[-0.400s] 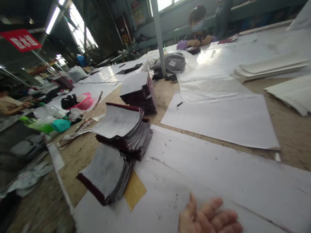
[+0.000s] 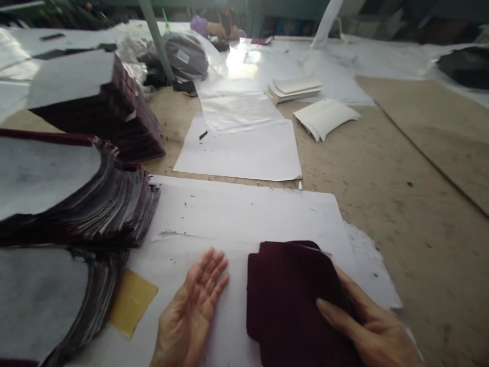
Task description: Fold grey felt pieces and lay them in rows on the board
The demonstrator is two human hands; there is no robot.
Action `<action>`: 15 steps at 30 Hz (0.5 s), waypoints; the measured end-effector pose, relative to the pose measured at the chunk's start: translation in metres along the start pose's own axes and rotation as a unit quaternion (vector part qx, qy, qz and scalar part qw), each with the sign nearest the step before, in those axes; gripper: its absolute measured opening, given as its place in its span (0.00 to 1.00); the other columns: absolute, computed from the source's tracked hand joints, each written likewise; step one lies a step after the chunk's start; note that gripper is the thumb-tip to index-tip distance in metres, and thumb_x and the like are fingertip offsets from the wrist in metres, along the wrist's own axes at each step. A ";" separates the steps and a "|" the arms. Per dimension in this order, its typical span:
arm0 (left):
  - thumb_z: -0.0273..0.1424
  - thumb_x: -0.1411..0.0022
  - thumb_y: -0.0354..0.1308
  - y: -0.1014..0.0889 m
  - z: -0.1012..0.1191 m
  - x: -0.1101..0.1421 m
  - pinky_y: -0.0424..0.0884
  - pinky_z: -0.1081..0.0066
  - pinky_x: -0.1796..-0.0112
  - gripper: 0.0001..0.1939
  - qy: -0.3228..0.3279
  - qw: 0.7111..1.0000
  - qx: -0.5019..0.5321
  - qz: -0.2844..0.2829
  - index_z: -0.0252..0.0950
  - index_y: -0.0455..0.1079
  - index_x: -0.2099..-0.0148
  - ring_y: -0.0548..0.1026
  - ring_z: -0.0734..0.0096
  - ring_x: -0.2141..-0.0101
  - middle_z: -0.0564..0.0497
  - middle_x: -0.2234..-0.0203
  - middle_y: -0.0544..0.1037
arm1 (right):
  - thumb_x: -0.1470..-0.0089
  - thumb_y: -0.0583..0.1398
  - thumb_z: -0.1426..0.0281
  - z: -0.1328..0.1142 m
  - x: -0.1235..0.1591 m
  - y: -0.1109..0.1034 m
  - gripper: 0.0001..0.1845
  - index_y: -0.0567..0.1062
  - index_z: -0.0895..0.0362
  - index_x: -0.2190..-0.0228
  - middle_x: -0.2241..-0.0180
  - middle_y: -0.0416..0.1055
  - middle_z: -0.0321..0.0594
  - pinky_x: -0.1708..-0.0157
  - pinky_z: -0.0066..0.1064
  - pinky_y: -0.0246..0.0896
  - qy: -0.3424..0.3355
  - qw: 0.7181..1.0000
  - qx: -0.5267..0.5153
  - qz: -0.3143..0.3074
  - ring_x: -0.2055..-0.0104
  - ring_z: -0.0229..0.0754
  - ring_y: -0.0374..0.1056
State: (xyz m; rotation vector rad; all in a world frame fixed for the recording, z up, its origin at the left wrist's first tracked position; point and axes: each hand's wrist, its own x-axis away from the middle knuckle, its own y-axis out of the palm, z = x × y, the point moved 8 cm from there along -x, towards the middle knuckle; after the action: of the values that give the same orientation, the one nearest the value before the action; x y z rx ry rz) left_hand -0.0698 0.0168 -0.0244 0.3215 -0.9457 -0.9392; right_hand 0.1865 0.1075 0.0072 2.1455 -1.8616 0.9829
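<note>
My right hand (image 2: 367,316) grips a few dark maroon sheets (image 2: 290,295) with notched corners, thumb on top and fingers underneath. They look like fabric or leather panels, held over white paper (image 2: 244,209). To their left, my left hand (image 2: 198,300) is empty, palm turned toward the sheets and fingers stretched out, not touching them. Along the left side stand piles of similar maroon pieces with grey backing: a near pile (image 2: 42,300), a curved middle pile (image 2: 49,173) and a taller, squarer pile (image 2: 95,102) behind. A yellow-brown patch (image 2: 133,302) lies beside the near pile.
Farther back lie another white sheet (image 2: 240,153), white curved pieces (image 2: 324,116) and a plastic-wrapped grey bundle (image 2: 186,55) by a metal post (image 2: 156,41). Another person's hands (image 2: 217,30) work at the far side. A brown board (image 2: 431,122) covers the right of the table.
The view has swung right and down, shifting the piles left. My right hand has come into view holding the maroon sheets. My left hand remains empty, now more fully visible.
</note>
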 end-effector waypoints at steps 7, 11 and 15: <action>0.30 0.41 0.54 0.074 -0.015 0.065 0.47 0.52 0.42 0.24 0.412 0.687 -0.582 -0.138 0.42 0.60 0.42 0.62 0.57 0.45 0.47 0.48 0.69 | 0.58 0.65 0.60 -0.003 0.013 0.038 0.37 0.63 0.53 0.46 0.50 0.67 0.41 0.54 0.36 0.65 0.001 0.995 -0.090 -0.045 0.51 0.49 0.65; 0.22 0.38 0.47 0.089 -0.035 0.071 0.49 0.55 0.42 0.23 0.461 0.620 -0.617 -0.149 0.41 0.58 0.42 0.66 0.62 0.48 0.47 0.52 0.73 | 0.54 0.62 0.60 -0.010 0.028 0.055 0.35 0.61 0.55 0.46 0.51 0.68 0.44 0.53 0.37 0.64 0.026 0.985 -0.152 -0.081 0.52 0.49 0.66; 0.26 0.39 0.50 0.081 -0.008 0.065 0.60 0.61 0.46 0.18 0.426 0.707 -0.552 -0.117 0.40 0.66 0.47 0.68 0.61 0.50 0.48 0.53 0.73 | 0.54 0.62 0.58 -0.016 0.042 0.060 0.32 0.64 0.54 0.48 0.53 0.69 0.46 0.52 0.41 0.62 0.028 0.966 -0.231 -0.112 0.52 0.49 0.66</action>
State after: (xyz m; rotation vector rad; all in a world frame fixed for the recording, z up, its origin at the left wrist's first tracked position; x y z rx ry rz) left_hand -0.0036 0.0109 0.0560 -0.1867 0.6039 -1.2496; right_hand 0.1257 0.0668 0.0239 1.9593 -1.5812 0.4959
